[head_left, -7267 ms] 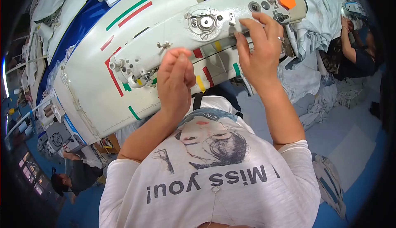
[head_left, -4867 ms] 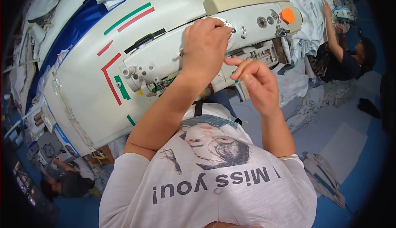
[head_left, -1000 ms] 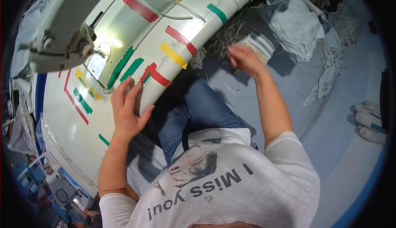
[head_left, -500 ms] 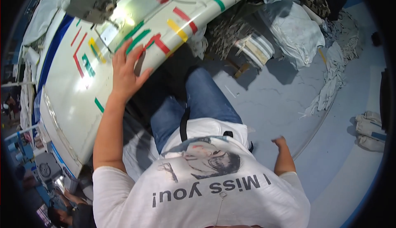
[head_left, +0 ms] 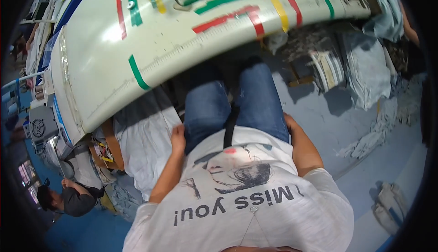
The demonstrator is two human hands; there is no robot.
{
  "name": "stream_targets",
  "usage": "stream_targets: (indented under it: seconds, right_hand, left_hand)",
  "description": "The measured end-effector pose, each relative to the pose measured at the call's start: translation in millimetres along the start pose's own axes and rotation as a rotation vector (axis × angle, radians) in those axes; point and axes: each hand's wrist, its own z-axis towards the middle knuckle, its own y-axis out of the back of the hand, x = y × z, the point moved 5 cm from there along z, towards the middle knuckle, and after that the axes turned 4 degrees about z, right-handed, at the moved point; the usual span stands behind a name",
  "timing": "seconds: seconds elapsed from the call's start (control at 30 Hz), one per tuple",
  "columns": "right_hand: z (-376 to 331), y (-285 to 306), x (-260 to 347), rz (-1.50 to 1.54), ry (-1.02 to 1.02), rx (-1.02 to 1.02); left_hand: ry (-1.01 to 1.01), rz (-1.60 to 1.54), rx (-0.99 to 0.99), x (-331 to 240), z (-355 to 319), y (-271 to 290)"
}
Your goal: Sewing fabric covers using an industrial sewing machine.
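Head view only: left fisheye of the side-by-side pair, looking steeply down from the wearer's head, past the chest. Closest is the white cotton T-shirt with dark print (head_left: 237,197), upside down, filling bottom centre. Beyond it, blue denim jeans (head_left: 207,108) mid-frame, then the long cream-white desk with coloured tape strips (head_left: 169,33) arcing across the top. Blue-grey floor (head_left: 315,119) lies lower, right. Very wide: edges bow, corners black.
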Motion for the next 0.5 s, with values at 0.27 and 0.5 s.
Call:
stream_targets:
  seconds: [0.27,0.5]
  right_hand:
    - [103.1,52.5,32.6,-0.839,-0.055,-0.198]
    - [78.7,38.5,117.7,-0.825,-0.106,-0.314]
  left_hand:
    - [0.791,-0.889,0.351,109.1,29.5,-108.3]
    - [0.835,-0.865,0.348,72.4,42.2,-95.2]
